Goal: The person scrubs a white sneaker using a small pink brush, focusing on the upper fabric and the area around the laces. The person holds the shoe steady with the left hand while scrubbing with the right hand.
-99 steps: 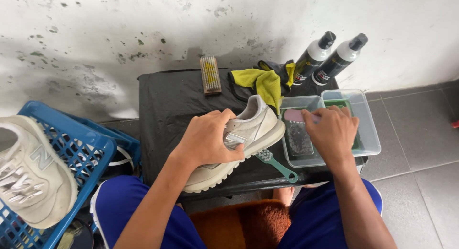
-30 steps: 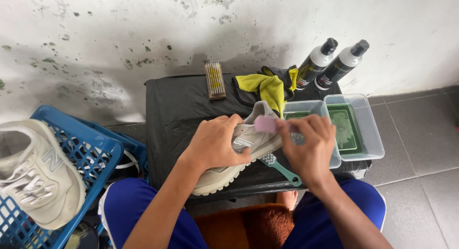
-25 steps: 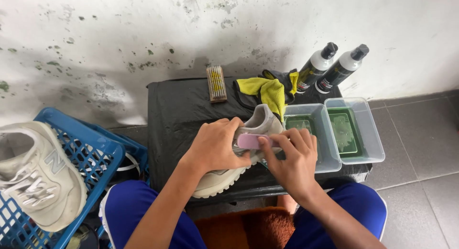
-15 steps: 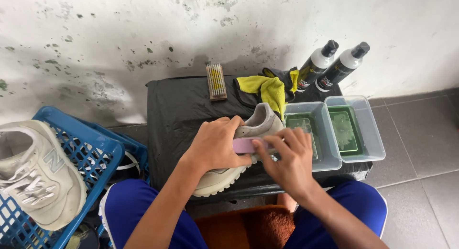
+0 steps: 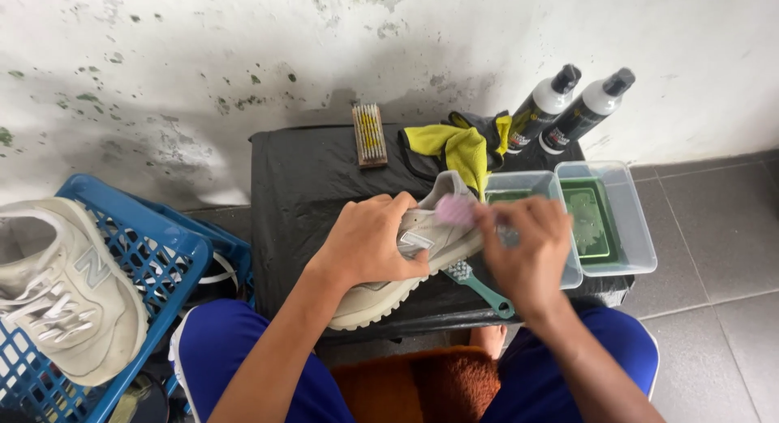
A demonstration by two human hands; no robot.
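A person seated behind a low black table [image 5: 308,179] works on a pale grey sneaker [image 5: 406,265] that lies on its side at the table's near edge, heel toward the wall. The left hand [image 5: 369,240] is clamped over the shoe's upper, fingers curled around it and pressing it down. The right hand [image 5: 527,248] grips a small pink brush [image 5: 454,210], fingers closed round it, and holds its head against the sneaker's heel area; motion blur makes it hard to tell exactly where the bristles meet the shoe.

On the table just beneath the right hand lies a green-handled brush [image 5: 480,285], half under the sneaker. Beside the shoe, toward the table's right end, stand two clear plastic tubs [image 5: 641,228] side by side, each showing green inside. At the table's back edge, behind the tubs, two dark spray bottles [image 5: 568,106] with pale shoulders lean against the stained white wall [image 5: 203,58]. A yellow cloth [image 5: 462,147] is bunched just behind the sneaker, and a small wooden brush [image 5: 369,135] rests at the back of the table, left of the cloth.

Off the table's left end sits a blue plastic crate [image 5: 154,252] with a second pale sneaker [image 5: 61,285] resting across it.
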